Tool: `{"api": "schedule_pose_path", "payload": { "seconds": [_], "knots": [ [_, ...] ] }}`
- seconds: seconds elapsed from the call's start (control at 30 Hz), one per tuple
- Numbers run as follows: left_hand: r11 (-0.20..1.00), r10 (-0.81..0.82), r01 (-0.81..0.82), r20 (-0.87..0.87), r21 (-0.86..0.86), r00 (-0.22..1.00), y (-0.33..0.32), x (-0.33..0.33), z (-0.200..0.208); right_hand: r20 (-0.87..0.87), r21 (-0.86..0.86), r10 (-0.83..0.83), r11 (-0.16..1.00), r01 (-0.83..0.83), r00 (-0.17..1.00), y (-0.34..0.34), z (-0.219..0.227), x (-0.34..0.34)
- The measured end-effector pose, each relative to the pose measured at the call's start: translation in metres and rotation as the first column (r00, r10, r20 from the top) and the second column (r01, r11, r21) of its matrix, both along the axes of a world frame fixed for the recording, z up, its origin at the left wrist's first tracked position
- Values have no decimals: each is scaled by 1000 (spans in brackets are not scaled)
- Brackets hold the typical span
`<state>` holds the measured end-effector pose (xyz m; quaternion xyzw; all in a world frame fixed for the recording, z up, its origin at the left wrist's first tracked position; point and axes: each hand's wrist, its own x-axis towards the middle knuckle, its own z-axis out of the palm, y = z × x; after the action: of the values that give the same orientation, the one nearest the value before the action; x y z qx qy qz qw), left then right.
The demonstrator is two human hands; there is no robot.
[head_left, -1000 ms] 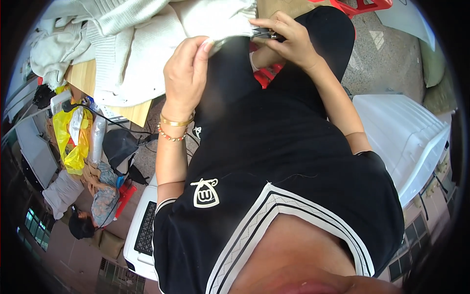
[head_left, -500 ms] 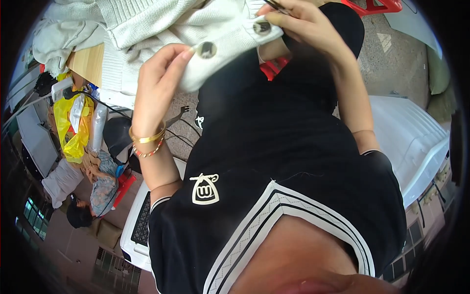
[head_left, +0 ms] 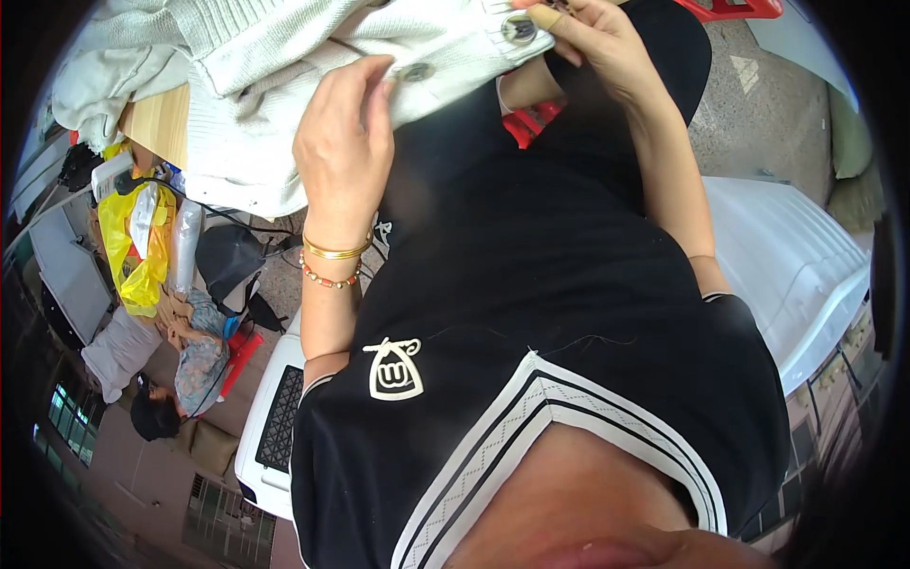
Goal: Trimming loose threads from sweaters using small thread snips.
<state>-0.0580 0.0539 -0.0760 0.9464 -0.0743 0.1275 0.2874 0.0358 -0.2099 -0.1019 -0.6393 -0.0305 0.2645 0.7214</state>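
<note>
A white knitted cardigan (head_left: 275,114) is spread at the top, its ribbed button band stretched toward the right. Two dark, round buttons show on that band: one button (head_left: 415,72) near the middle, another button (head_left: 518,30) by its right end. My left hand (head_left: 346,133) is over the band just left of the middle button, thumb and index finger apart. With my right hand (head_left: 592,43) I pinch the band's end beside the right button. Something small and dark shows in the right hand at the top edge; I cannot make out what it is.
A wooden board edge (head_left: 159,128) shows under the cardigan. At left are a yellow plastic bag (head_left: 133,247), a black cap-like thing (head_left: 227,261) and cables. Another person (head_left: 199,351) sits farther left. A white plastic bin (head_left: 787,266) stands at right, a white appliance (head_left: 275,427) lower left.
My left hand has come off its pinch on the band at the middle button and moved slightly right and up, its fingers parting. My right hand and the band's end have shifted slightly.
</note>
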Motion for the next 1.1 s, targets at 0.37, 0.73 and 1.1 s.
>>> {"api": "schedule_pose_path", "payload": {
  "seconds": [0.37, 0.73, 1.1],
  "knots": [
    [925, -167, 91, -180, -370, 969, -19, 22, -11, 349, -151, -8, 986, 65, 937, -24, 2, 24],
    [972, -177, 209, 253, -106, 951, -19, 20, -33, 791, -335, 150, 917, 215, 592, 5, -4, -28],
    [981, -130, 161, 258, -103, 957, -30, 27, -40, 758, -342, 135, 915, 213, 638, 0, -42, -48]
  ]
}}
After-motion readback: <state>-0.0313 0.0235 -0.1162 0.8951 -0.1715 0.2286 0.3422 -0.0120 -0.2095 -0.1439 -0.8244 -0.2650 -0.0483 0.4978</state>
